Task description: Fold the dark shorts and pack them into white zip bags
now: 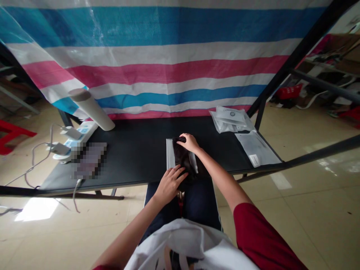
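Dark bundle point(180, 153), near counter's point(135, 150) front edge; pouches point(231, 119) well apart. My left grip point(170, 183): fingers spread across bundle. My right grip point(189, 143): pinching its far end.

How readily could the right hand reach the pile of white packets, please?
Probably yes: only black tabletop shows between the right hand and the pile of packets, though that hand touches the dark bundle.

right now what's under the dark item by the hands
A pale flat piece shows past both sides of the dark item; whatever lies beneath its middle is covered.
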Tool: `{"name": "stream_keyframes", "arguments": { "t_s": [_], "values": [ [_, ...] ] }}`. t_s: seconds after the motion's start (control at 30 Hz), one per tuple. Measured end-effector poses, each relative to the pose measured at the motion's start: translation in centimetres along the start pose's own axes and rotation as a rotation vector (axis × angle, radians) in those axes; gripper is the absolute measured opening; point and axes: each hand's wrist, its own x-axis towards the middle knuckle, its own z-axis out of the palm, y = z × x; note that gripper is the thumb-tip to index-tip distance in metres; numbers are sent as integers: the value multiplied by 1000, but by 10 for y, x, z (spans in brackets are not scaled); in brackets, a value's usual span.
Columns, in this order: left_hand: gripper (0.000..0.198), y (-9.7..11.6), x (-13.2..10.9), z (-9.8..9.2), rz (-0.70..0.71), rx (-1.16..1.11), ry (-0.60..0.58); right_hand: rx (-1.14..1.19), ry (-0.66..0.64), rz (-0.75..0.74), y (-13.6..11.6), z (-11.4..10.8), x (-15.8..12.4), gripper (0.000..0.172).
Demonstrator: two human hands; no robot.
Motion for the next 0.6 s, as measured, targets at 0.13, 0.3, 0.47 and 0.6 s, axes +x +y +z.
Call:
{"name": "stream_keyframes", "arguments": {
  "t_s": [0.13, 0.3, 0.47, 0.6],
  "values": [
    [59, -11, 4, 2, 41, -130, -32, 13, 109, -57, -13, -18, -12, 33],
    [40, -14, 8, -4, -40, -312, 77, 167, 270, -108, -49, -53, -75, 21],
    [33, -20, 26, -4, -331, -479, 169, 246, 247, 64, -71, -67, -146, 24],
    [44, -27, 50, 3, -495, -525, 181, 199, 284, 150, -73, -61, -170, 25]
  ]
}}
